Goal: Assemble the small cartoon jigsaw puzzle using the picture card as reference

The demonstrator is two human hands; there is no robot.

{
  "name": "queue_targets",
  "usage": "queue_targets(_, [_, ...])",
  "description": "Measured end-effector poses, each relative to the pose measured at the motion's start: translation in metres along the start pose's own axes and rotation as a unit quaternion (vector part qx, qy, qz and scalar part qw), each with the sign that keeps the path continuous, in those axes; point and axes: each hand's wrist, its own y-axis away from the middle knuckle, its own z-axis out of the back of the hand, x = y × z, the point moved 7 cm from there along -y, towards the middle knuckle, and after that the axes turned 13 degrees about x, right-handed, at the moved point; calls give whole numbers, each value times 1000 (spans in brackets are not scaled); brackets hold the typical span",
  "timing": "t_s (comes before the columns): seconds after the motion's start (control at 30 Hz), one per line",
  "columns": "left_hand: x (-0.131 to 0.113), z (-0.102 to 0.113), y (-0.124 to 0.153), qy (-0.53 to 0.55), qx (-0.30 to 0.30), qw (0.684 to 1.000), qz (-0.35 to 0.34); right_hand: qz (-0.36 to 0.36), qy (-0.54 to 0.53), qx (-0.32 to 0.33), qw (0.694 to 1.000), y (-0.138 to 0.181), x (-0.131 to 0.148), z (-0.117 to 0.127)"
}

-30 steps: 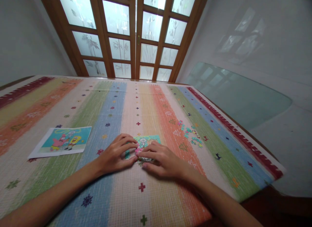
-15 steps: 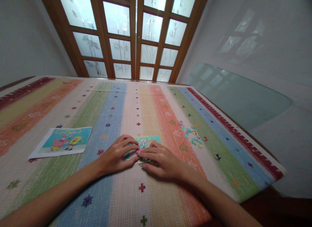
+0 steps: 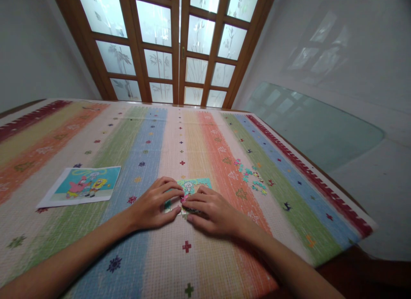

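Observation:
A partly assembled jigsaw puzzle lies flat on the tablecloth in front of me, with a pale cartoon face on a teal ground. My left hand grips its left side, fingers curled over the top and the thumb at the near edge. From the right, my right hand covers the lower right part, its fingertips meeting the left fingers around a pink piece. Both hands hide much of the puzzle. Whether the pink piece sits fully in place I cannot tell.
Several loose puzzle pieces lie in a cluster to the right. A printed cartoon picture on white paper rests at the left. The striped tablecloth covers the table; beyond it stand wooden glass-paned doors.
Hardly anything differs. Both hands keep their place on the puzzle, with at most a tiny shift of the fingers; the loose pieces and the printed picture stay put.

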Motion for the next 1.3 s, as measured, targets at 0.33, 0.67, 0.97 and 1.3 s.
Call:
queue_targets(0.33, [-2,3,1,-25,-22,999,-8,0,27,-14,1000,3,-3,4])
queue_targets(0.67, [-1,-1,4,-58,-43,997,-18,33,53,31,998,4,0,6])
queue_targets(0.97, [2,-2,3,-48,-33,998,-6,42,74,15,996,4,3,3])
queue_targets(1.3, [3,-4,3,-43,-21,999,1,36,99,20,994,3,4,1])
